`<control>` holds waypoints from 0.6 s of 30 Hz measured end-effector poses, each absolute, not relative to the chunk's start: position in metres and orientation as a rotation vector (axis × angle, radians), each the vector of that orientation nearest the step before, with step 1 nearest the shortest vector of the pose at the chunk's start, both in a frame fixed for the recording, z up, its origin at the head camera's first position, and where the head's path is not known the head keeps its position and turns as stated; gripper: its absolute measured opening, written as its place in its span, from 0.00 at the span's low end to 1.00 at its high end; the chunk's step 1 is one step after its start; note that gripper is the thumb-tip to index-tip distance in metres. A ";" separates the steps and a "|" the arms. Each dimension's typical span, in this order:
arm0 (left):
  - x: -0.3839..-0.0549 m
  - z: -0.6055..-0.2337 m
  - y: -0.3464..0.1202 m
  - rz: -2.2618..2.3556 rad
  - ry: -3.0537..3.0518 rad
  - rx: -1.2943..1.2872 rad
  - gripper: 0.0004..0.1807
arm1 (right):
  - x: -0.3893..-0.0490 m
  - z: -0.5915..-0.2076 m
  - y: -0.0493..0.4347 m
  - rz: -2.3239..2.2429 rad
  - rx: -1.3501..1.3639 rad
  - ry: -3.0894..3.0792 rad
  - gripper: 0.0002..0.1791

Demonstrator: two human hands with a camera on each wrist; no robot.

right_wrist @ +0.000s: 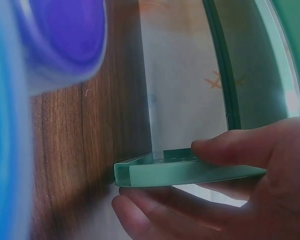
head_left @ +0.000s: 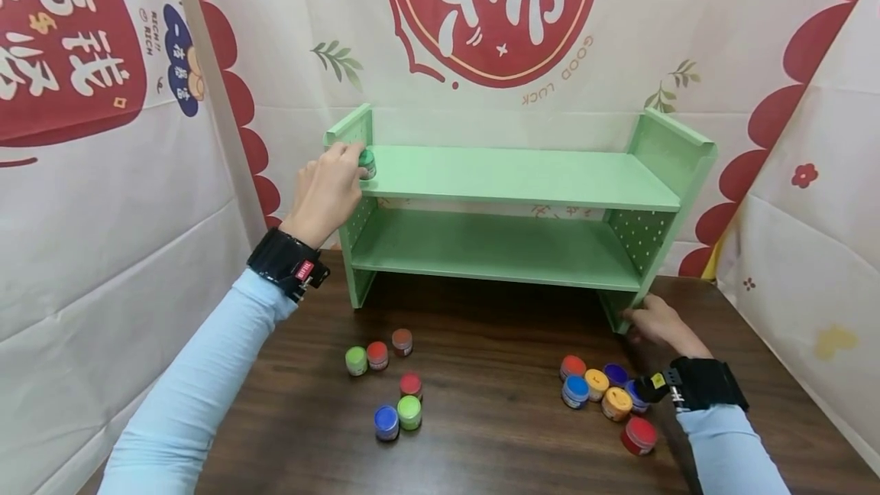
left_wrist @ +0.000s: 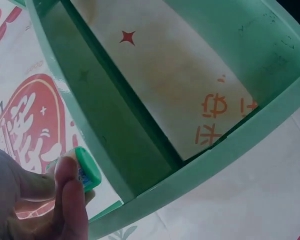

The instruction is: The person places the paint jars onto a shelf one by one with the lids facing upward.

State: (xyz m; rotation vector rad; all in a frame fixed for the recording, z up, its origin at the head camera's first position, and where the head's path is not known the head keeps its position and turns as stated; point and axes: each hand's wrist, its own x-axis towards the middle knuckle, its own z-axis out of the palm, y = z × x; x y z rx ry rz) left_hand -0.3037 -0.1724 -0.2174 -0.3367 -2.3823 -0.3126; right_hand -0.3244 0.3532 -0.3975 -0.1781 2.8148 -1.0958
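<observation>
A green two-tier shelf [head_left: 495, 247] stands on the dark wooden table. At the left end of its top board, my left hand [head_left: 328, 191] pinches a small jar with a green lid [head_left: 367, 162]; in the left wrist view the green-lidded jar [left_wrist: 88, 169] sits between thumb and fingers. Whether its base touches the board, I cannot tell. My right hand [head_left: 656, 323] grips the lower part of the shelf's right side panel. The right wrist view shows the thumb on one face of the panel [right_wrist: 190, 173] and the fingers on the other.
Left of centre on the table [head_left: 495, 373] are several small jars, among them a green-lidded one [head_left: 356, 360] and a blue-lidded one [head_left: 386, 422]. Another cluster, with a yellow-lidded jar [head_left: 616, 403] and a red-lidded jar [head_left: 639, 435], lies near the right wrist. Printed cloth [head_left: 275, 37] hangs behind.
</observation>
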 end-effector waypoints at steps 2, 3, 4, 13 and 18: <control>-0.306 -0.218 -0.172 -0.332 -2.418 -0.330 0.17 | -0.325 -0.398 0.353 -1.103 -0.174 2.808 0.16; -0.308 -0.218 -0.172 -0.350 -2.431 -0.328 0.17 | -0.325 -0.399 0.353 -1.105 -0.172 2.806 0.16; -0.309 -0.219 -0.172 -0.368 -2.440 -0.325 0.17 | -0.325 -0.399 0.353 -1.105 -0.171 2.805 0.16; -0.318 -0.226 -0.170 -0.462 -2.449 -0.312 0.20 | -0.325 -0.398 0.355 -1.091 -0.145 2.809 0.16; -0.322 -0.228 -0.171 -0.438 -2.441 -0.297 0.20 | -0.324 -0.398 0.354 -1.095 -0.135 2.808 0.14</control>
